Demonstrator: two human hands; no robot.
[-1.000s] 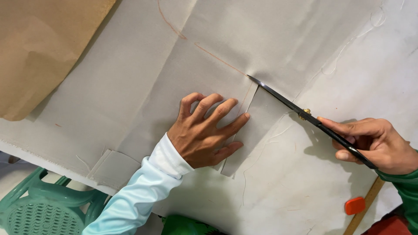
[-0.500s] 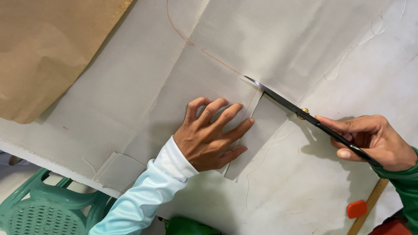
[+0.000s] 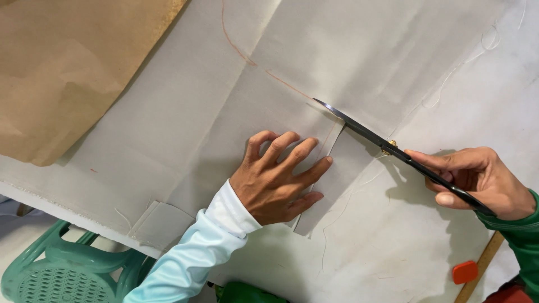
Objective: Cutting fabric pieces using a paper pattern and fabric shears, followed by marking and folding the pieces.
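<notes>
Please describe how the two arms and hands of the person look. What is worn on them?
The left hand is bare, with a long pale blue sleeve that ends in a white cuff at the wrist. The right hand is bare too, with a dark green sleeve reaching the wrist. No gloves, rings or watch are visible.

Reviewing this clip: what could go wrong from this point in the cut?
The scissors blades lie close to the left hand's fingertips, so a nick seems possible. The red chalk line curves ahead; the cut may drift off it. The white fabric may shift under the left hand.
</notes>
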